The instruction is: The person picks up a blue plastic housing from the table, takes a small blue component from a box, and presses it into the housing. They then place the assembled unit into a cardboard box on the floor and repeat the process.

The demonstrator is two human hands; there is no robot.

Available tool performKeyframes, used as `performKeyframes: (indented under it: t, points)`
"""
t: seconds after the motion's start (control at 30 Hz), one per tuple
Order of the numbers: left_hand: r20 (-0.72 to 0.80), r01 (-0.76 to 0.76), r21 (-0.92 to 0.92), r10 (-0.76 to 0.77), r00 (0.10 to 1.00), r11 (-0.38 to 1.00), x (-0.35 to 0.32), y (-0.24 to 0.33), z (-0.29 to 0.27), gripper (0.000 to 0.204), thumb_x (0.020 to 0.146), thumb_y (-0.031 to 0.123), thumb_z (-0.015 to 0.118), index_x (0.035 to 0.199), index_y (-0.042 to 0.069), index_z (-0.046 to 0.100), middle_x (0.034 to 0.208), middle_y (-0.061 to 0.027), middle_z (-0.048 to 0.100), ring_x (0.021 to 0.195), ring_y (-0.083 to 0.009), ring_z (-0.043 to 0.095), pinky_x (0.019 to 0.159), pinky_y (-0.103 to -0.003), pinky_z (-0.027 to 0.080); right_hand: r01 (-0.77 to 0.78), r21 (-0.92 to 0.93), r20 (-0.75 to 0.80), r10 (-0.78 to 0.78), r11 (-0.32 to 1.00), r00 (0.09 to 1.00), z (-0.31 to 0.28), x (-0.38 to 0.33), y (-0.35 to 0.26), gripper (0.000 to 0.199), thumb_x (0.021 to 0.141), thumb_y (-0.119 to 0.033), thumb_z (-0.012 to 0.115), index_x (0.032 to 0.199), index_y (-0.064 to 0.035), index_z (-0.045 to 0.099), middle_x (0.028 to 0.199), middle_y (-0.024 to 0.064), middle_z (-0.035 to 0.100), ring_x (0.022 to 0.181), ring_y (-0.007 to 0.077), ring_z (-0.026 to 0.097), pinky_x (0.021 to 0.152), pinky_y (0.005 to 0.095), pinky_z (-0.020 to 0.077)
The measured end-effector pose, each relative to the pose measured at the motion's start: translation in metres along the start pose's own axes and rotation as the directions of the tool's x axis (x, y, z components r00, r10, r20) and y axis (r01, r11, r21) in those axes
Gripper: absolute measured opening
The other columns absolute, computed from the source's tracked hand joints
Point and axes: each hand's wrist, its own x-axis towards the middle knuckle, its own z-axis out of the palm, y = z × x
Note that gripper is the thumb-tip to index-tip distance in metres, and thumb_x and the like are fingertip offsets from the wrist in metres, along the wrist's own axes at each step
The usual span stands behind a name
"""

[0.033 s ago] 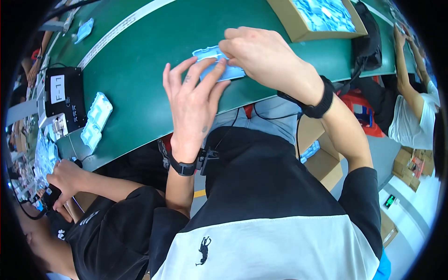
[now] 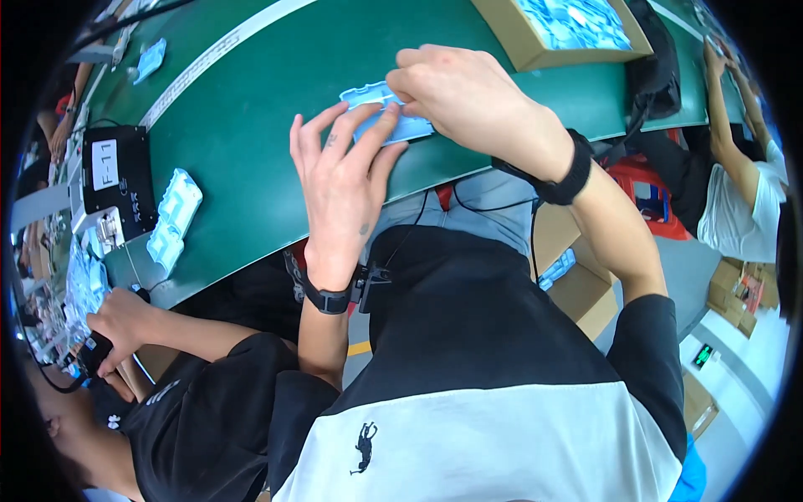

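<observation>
A light blue moulded plastic piece [image 2: 410, 127] lies on the green table in front of me, partly covered by both hands. My left hand [image 2: 341, 184] rests over its left part, fingers stretched and spread, with the index fingertip on the piece and the thumb by its near edge. My right hand [image 2: 460, 92] is curled closed above the piece's right side, fingertips close to the left index finger. Whatever those fingers pinch is hidden.
A cardboard box [image 2: 544, 57] of blue pieces stands at the far right, beside a black bag [image 2: 657, 75]. Leftward lie another blue piece [image 2: 176, 219] and a black device [image 2: 117, 176]. A co-worker's arm [image 2: 192, 330] reaches in at left. An opened carton [image 2: 581, 293] sits below the table.
The whole view has shifted very slightly. Both hands keep the same pose on the blue plastic piece.
</observation>
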Motion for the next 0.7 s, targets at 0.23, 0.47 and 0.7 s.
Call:
performKeyframes:
  t: [0.23, 0.47, 0.7]
  points:
    - [-0.145, -0.024, -0.091, 0.011, 0.989, 0.996, 0.011, -0.002, -0.028, 0.048, 0.088, 0.019, 0.082, 0.133, 0.011, 0.071, 0.135, -0.0128, 0.065, 0.131, -0.0336, 0.056, 0.113, -0.053, 0.04, -0.26, 0.178, -0.361, 0.309, 0.949, 0.88, -0.017, -0.078, -0.009, 0.015, 0.089, -0.013, 0.078, 0.093, -0.002, 0.068, 0.101, 0.0112, 0.059, 0.094, 0.0303, 0.062, 0.079, 0.0395, 0.052]
    - [-0.471, 0.565, 0.55, -0.331, 0.818, 0.615, -0.053, -0.115, -0.08, 0.044, 0.095, 0.032, 0.076, 0.13, 0.007, 0.071, 0.129, -0.0185, 0.067, 0.12, -0.0396, 0.06, 0.106, -0.051, 0.045, -0.941, 0.281, -0.127, 0.979, 0.191, 0.16, -0.048, -0.334, -0.043, 0.017, 0.093, -0.012, 0.074, 0.094, 0.0033, 0.067, 0.095, 0.0093, 0.054, 0.081, 0.0216, 0.056, 0.075, 0.0351, 0.0468]
    - [-0.422, 0.693, 0.482, -0.551, 0.72, 0.537, -0.051, -0.124, -0.088, 0.038, 0.092, 0.035, 0.079, 0.12, 0.011, 0.076, 0.123, -0.0143, 0.07, 0.12, -0.0377, 0.058, 0.104, -0.051, 0.046, -0.964, -0.102, -0.085, 0.968, -0.244, -0.236, 0.063, -0.564, -0.067, 0.017, 0.098, -0.016, 0.07, 0.099, 0.0013, 0.072, 0.097, 0.0143, 0.069, 0.084, 0.0278, 0.069, 0.079, 0.0388, 0.0548]
